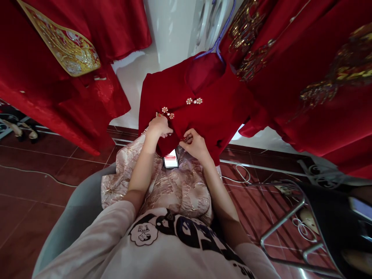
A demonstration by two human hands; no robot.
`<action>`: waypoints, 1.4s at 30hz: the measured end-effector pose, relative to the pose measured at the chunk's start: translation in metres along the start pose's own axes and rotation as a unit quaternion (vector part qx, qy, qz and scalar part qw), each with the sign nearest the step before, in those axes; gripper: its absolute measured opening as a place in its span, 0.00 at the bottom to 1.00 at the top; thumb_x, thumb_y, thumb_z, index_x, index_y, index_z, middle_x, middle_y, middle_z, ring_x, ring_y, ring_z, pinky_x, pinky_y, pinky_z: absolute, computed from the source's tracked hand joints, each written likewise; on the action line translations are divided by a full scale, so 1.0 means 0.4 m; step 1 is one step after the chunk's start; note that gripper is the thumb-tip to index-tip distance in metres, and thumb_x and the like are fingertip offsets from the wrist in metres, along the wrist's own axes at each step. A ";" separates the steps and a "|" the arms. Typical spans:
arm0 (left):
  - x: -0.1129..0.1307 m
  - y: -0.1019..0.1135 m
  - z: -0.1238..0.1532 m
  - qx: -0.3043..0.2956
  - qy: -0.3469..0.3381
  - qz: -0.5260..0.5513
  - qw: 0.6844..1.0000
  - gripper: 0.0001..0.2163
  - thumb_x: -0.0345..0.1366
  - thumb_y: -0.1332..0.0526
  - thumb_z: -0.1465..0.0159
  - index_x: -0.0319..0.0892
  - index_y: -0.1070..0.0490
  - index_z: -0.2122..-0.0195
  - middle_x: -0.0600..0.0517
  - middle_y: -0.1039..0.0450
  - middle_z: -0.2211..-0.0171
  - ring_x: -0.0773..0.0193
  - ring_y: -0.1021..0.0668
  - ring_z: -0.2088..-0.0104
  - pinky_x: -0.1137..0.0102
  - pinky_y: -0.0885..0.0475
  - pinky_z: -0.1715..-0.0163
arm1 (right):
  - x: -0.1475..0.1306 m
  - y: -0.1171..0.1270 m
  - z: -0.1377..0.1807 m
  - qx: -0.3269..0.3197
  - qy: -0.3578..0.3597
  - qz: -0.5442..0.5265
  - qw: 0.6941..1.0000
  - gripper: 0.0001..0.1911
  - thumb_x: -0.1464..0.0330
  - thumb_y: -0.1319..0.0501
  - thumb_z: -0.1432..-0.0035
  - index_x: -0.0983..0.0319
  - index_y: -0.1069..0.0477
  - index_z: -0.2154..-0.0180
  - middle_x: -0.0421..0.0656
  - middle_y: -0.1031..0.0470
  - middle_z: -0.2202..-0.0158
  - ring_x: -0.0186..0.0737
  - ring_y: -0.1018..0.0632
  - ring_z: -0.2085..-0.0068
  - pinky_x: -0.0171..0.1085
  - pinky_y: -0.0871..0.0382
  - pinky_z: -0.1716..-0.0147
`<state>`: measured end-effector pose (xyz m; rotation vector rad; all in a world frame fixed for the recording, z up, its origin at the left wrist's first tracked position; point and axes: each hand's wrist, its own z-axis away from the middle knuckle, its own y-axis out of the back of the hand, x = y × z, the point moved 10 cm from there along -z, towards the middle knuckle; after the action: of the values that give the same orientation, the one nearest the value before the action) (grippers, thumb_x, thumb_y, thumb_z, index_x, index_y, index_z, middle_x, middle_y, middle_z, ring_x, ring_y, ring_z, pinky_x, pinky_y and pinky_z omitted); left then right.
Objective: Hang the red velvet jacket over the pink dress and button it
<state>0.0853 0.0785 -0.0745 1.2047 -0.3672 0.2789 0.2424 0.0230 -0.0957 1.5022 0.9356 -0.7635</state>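
A dark red velvet jacket (209,112) hangs on a purple hanger (219,37) in front of me. Pearl flower clasps (194,101) run diagonally across its front. My left hand (158,126) grips the flap edge just below the lower clasp (167,112), fingers curled on the fabric. My right hand (194,144) pinches the jacket's lower front edge, where a small clasp shows between the fingertips. Below the jacket a pink-gold brocade skirt (177,190) hangs or lies over my lap, with a white tag (171,161) at its top.
Red embroidered gowns hang close on the left (58,58) and right (305,69). A grey chair (72,217) is under me. A metal-framed stool (290,224) stands at the right on red floor tiles, with a white cable (241,172) nearby. Shoes (21,130) lie far left.
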 end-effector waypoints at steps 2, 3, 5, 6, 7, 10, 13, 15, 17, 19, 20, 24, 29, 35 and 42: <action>0.004 0.019 0.001 0.033 -0.011 -0.008 0.999 0.11 0.29 0.32 0.42 0.41 0.27 0.80 0.49 0.22 0.79 0.57 0.15 0.67 0.68 0.21 0.59 | 0.001 -0.007 0.002 0.006 -0.010 -0.031 0.999 0.13 0.70 0.34 0.54 0.57 0.35 0.66 0.35 0.27 0.71 0.38 0.23 0.71 0.38 0.25 0.67; 0.004 0.030 -0.001 0.051 -0.019 -0.012 0.998 0.11 0.29 0.32 0.43 0.42 0.28 0.82 0.50 0.24 0.81 0.55 0.15 0.66 0.67 0.21 0.59 | 0.002 -0.012 0.003 0.009 -0.011 -0.045 0.999 0.13 0.70 0.34 0.54 0.57 0.35 0.65 0.36 0.27 0.71 0.38 0.22 0.70 0.38 0.24 0.67; 0.003 0.050 -0.005 0.089 -0.036 -0.016 0.995 0.11 0.28 0.31 0.47 0.43 0.30 0.83 0.51 0.29 0.84 0.52 0.16 0.63 0.66 0.22 0.58 | 0.006 -0.024 0.002 0.020 -0.007 -0.066 0.998 0.13 0.70 0.34 0.53 0.57 0.34 0.65 0.37 0.26 0.68 0.37 0.21 0.69 0.38 0.22 0.64; 0.001 0.060 -0.007 0.107 -0.042 -0.016 0.993 0.10 0.28 0.31 0.49 0.43 0.30 0.83 0.52 0.31 0.85 0.50 0.16 0.62 0.65 0.22 0.58 | 0.010 -0.028 0.002 0.030 -0.003 -0.073 0.997 0.13 0.70 0.34 0.53 0.58 0.33 0.64 0.38 0.26 0.66 0.36 0.21 0.69 0.39 0.21 0.62; -0.002 0.067 -0.008 0.122 -0.045 -0.015 0.991 0.10 0.29 0.30 0.50 0.44 0.29 0.82 0.52 0.32 0.85 0.50 0.16 0.61 0.65 0.23 0.57 | 0.016 -0.029 0.001 0.044 -0.001 -0.078 0.996 0.13 0.71 0.34 0.53 0.58 0.33 0.64 0.39 0.26 0.63 0.35 0.21 0.68 0.39 0.20 0.61; -0.009 0.069 -0.011 0.131 -0.045 -0.016 0.990 0.06 0.30 0.30 0.48 0.43 0.26 0.77 0.50 0.27 0.79 0.50 0.17 0.59 0.64 0.23 0.56 | 0.035 -0.028 -0.003 0.081 0.005 -0.100 0.992 0.13 0.71 0.34 0.53 0.59 0.33 0.63 0.42 0.28 0.56 0.32 0.22 0.67 0.38 0.17 0.62; 0.000 0.062 -0.006 0.127 -0.061 -0.021 0.990 0.03 0.27 0.34 0.43 0.41 0.24 0.71 0.47 0.21 0.73 0.50 0.16 0.57 0.64 0.23 0.53 | 0.047 -0.040 -0.011 0.067 0.008 -0.148 0.987 0.14 0.67 0.33 0.50 0.59 0.32 0.61 0.41 0.28 0.57 0.32 0.22 0.65 0.37 0.17 0.63; 0.004 0.067 0.000 0.136 -0.071 -0.005 0.988 0.04 0.26 0.34 0.41 0.41 0.23 0.69 0.47 0.20 0.71 0.51 0.15 0.57 0.64 0.23 0.51 | 0.046 -0.047 -0.015 0.051 0.011 -0.174 0.983 0.15 0.67 0.32 0.50 0.59 0.31 0.60 0.40 0.26 0.58 0.34 0.20 0.63 0.38 0.16 0.59; -0.002 0.076 0.004 0.146 -0.072 0.030 0.986 0.03 0.26 0.34 0.41 0.41 0.23 0.69 0.48 0.20 0.71 0.52 0.15 0.58 0.65 0.22 0.52 | 0.042 -0.052 -0.018 0.039 0.010 -0.192 0.981 0.16 0.68 0.31 0.50 0.59 0.30 0.58 0.42 0.24 0.58 0.35 0.18 0.61 0.40 0.17 0.53; -0.009 0.080 0.005 0.145 -0.073 0.072 0.984 0.04 0.26 0.33 0.42 0.41 0.23 0.68 0.50 0.20 0.73 0.55 0.15 0.61 0.66 0.21 0.55 | 0.038 -0.058 -0.019 0.024 0.005 -0.207 0.978 0.17 0.68 0.30 0.50 0.59 0.28 0.56 0.43 0.21 0.56 0.38 0.17 0.58 0.42 0.18 0.48; -0.012 0.080 0.005 0.140 -0.075 0.092 0.983 0.05 0.25 0.33 0.43 0.40 0.24 0.67 0.51 0.20 0.74 0.56 0.15 0.64 0.67 0.20 0.58 | 0.036 -0.062 -0.019 0.015 0.002 -0.216 0.976 0.18 0.67 0.30 0.49 0.59 0.28 0.55 0.44 0.20 0.55 0.39 0.16 0.56 0.43 0.18 0.47; -0.006 0.078 0.010 0.117 -0.108 0.162 0.974 0.07 0.23 0.33 0.43 0.40 0.26 0.65 0.52 0.21 0.75 0.62 0.17 0.72 0.71 0.21 0.66 | 0.025 -0.079 -0.016 -0.024 0.005 -0.259 0.966 0.25 0.60 0.27 0.49 0.59 0.27 0.50 0.47 0.19 0.48 0.44 0.16 0.48 0.46 0.21 0.40; 0.027 0.055 0.020 0.043 -0.172 0.187 0.966 0.08 0.21 0.38 0.45 0.39 0.26 0.66 0.54 0.20 0.74 0.66 0.18 0.73 0.74 0.25 0.67 | 0.023 -0.080 -0.014 -0.035 0.009 -0.284 0.958 0.31 0.53 0.26 0.50 0.61 0.25 0.48 0.49 0.18 0.47 0.46 0.16 0.46 0.47 0.24 0.36; 0.045 0.027 0.025 -0.021 -0.237 0.123 0.963 0.04 0.28 0.33 0.44 0.38 0.23 0.67 0.49 0.16 0.66 0.64 0.16 0.65 0.74 0.27 0.64 | 0.044 -0.079 -0.019 -0.016 -0.019 -0.277 0.961 0.24 0.59 0.28 0.46 0.60 0.23 0.49 0.47 0.16 0.48 0.45 0.15 0.46 0.49 0.26 0.34; 0.044 0.042 0.026 0.023 -0.235 0.096 0.967 0.06 0.32 0.30 0.42 0.38 0.23 0.73 0.50 0.19 0.73 0.64 0.18 0.69 0.74 0.31 0.67 | 0.045 -0.080 -0.019 0.012 -0.019 -0.263 0.965 0.23 0.63 0.32 0.42 0.61 0.23 0.45 0.46 0.17 0.45 0.44 0.16 0.44 0.49 0.26 0.33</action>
<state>0.0932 0.0745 -0.0493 1.2778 -0.8976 0.1660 0.2224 0.0340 -0.1256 1.2603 1.3231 -1.1802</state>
